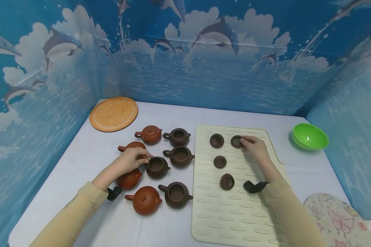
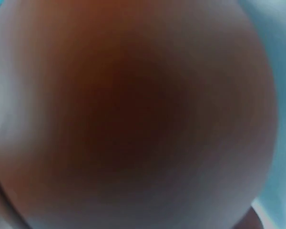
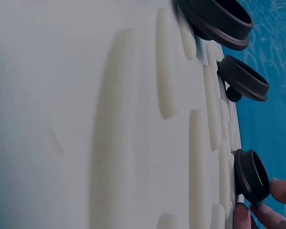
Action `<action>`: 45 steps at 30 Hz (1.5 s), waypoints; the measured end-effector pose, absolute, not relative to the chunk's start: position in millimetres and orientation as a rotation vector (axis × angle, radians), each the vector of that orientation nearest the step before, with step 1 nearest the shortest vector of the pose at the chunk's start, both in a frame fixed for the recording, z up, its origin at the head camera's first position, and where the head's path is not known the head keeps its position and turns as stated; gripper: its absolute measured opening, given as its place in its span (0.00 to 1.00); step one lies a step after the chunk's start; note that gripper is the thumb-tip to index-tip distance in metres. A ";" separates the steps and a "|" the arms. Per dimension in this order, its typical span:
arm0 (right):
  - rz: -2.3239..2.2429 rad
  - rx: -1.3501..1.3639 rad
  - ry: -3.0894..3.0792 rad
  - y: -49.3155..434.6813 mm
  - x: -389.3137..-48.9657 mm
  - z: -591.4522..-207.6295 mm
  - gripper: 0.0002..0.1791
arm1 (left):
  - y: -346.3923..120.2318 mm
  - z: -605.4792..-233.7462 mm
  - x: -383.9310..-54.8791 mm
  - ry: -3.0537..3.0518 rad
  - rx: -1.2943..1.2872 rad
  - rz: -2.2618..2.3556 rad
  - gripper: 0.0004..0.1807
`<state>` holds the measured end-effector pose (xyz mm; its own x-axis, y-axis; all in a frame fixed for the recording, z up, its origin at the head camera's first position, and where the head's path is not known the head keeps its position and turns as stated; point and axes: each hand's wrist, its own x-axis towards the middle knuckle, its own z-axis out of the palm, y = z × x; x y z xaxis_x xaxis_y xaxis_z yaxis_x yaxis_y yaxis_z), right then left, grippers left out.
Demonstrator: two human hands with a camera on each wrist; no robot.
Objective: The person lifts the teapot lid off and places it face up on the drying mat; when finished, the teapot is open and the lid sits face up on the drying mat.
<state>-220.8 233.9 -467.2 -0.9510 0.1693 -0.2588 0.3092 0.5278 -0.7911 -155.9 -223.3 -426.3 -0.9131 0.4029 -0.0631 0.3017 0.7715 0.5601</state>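
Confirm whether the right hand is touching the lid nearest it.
Touching. The right wrist view shows the right hand with fingers against the rim of the lid.

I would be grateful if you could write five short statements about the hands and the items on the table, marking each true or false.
1. The right hand pinches a small dark lid. True.
2. Three other dark lids lie on the cream mat. True.
3. The left hand is over the mat. False: it is at an open dark teapot, left of the mat.
4. A bowl stands on the mat. False: the green bowl stands to the mat's right.
5. The round orange pad lies at the table's back left. True.
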 end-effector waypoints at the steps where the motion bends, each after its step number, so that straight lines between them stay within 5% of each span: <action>1: -1.400 0.422 2.608 233.5 -220.0 -466.4 0.28 | -222.8 -426.5 -156.3 2.785 0.563 0.837 0.10; 16: -1.345 0.186 2.826 214.4 -194.9 -426.2 0.28 | -225.3 -403.0 -132.7 2.877 0.614 0.814 0.16; 29: -1.484 -0.587 2.492 85.8 -120.5 -406.5 0.13 | -246.1 -415.8 -49.3 2.741 0.617 0.887 0.14; 45: -0.943 -1.098 2.396 -10.4 -81.1 -414.7 0.12 | -248.7 -438.9 -48.6 2.687 0.534 1.038 0.14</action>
<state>-81.1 -10.4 -414.7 -0.6428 -0.7654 -0.0311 -0.5389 0.4808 -0.6917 -48.6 -248.7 -438.9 -0.9120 0.4051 -0.0648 0.2563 0.6860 0.6810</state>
